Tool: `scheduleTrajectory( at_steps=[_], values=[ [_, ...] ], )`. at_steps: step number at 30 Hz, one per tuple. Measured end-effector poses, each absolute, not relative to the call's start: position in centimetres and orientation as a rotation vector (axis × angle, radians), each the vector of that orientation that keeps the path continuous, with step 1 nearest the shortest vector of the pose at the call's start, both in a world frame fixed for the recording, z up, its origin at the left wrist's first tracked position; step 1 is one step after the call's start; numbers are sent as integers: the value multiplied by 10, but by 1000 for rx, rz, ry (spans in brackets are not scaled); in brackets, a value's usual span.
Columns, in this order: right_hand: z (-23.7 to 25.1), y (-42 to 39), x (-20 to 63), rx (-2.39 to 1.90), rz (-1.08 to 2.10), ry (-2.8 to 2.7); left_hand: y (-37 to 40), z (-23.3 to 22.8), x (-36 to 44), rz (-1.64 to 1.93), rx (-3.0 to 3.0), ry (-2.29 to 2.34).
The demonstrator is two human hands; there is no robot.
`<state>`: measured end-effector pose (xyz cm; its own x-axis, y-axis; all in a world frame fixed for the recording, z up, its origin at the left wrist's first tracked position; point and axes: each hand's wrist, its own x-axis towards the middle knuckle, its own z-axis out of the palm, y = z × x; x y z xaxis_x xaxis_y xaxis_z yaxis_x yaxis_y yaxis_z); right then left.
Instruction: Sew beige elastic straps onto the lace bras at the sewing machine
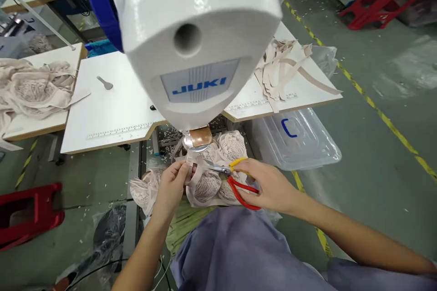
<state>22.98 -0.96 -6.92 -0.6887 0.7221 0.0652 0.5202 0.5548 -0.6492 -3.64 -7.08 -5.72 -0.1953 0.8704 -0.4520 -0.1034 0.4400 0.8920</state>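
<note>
My left hand (175,181) pinches the edge of a beige bra (206,185) with lacy, ruched cups, just below the head of a white sewing machine (198,36). In my right hand (264,184) is a pair of scissors (241,185) with one yellow and one red handle. Its handles are spread, and the metal blades point left at the bra's strap or band, close to my left fingers. Whether the blades touch the fabric I cannot tell. More beige lacy pieces (145,192) lie around the bra, over my lap and under the machine head.
White table halves (102,100) with printed rulers flank the machine. Beige strips (280,70) lie on the right one, a bra pile (34,86) on the far left table. A lidded plastic box (297,138) stands below right. Red stools (30,213) are on the floor.
</note>
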Motion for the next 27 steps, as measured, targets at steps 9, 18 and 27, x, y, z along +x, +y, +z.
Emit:
scheduleTrajectory(
  at_steps=[9, 18, 27],
  values=[
    [-81, 0, 189, -890, 900, -2466, -70, -41, -27, 920, 929, 1620],
    [-89, -13, 208, -1004, 1109, -2238, -67, -39, -38, 989, 940, 1612],
    [-82, -8, 182, -982, 1148, -2254, -60, -33, -42, 842, 1048, 1589]
  ],
)
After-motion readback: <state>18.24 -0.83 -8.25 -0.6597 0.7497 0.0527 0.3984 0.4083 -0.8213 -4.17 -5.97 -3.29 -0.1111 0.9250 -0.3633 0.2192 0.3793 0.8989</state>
